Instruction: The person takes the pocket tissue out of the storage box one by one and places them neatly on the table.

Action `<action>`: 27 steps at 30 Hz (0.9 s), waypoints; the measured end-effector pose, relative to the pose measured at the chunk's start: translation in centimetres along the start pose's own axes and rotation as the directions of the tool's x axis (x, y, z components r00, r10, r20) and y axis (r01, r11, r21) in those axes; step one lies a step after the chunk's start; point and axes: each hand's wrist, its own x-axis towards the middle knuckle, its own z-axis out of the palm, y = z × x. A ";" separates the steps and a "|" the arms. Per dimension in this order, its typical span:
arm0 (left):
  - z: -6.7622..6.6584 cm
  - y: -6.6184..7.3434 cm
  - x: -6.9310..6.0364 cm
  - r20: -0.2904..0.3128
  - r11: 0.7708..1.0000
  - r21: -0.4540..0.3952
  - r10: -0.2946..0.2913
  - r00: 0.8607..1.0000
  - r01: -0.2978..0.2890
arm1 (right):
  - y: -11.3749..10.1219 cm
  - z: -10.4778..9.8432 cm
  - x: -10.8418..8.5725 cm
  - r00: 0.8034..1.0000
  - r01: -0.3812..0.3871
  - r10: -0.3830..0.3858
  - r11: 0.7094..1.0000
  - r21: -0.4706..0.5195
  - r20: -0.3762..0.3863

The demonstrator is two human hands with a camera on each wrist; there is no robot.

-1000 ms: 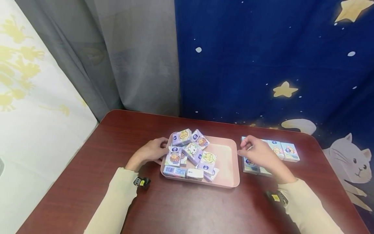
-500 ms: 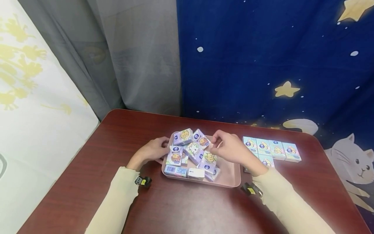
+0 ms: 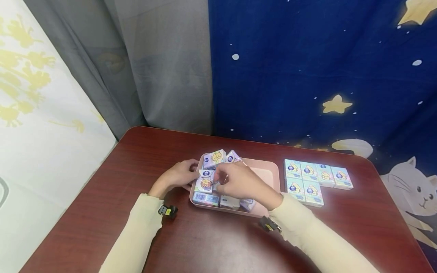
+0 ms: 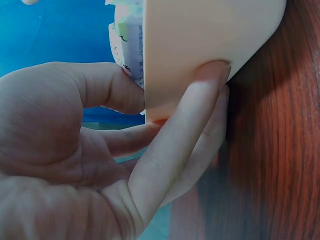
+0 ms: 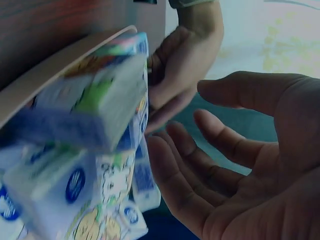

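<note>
My left hand (image 3: 177, 174) grips the left edge of a pink tray (image 3: 266, 176). In the left wrist view the thumb lies at the rim, while the fingers (image 4: 170, 145) press on the outer wall. Small tissue packs (image 3: 205, 182), purple and white with cartoon prints, lie piled in the tray's left part. Over this pile hovers my right hand (image 3: 240, 180), hiding some packs from the head camera. The right wrist view shows its thumb and fingers (image 5: 167, 165) loosely bent and apart, with nothing between them, beside the packs (image 5: 85, 110).
Several pale blue tissue packs (image 3: 308, 170) lie flat, side by side in two rows, on the dark red wooden table (image 3: 205, 242) right of the tray. A grey curtain (image 3: 174, 76) and a blue starry curtain (image 3: 273, 76) hang behind the table.
My right hand has moved left, from the packs on the table across the tray to the pile. The left hand stays at the tray's edge.
</note>
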 end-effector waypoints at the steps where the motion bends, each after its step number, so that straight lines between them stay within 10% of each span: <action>1: 0.0 0.0 0.0 0.000 1.000 -0.006 0.000 1.000 0.000 | -0.3 0.2 0.1 1.000 0.011 -0.011 1.000 -0.005 0.013; 11: 0.0 0.2 -0.3 0.003 1.000 0.004 0.006 1.000 -0.006 | -2.0 2.5 0.6 0.979 0.130 -0.112 0.987 -0.094 0.173; 27: -0.1 0.0 -0.2 -0.022 0.998 0.055 0.029 0.999 -0.028 | -4.0 5.2 0.5 0.972 0.113 -0.010 0.894 -0.433 0.233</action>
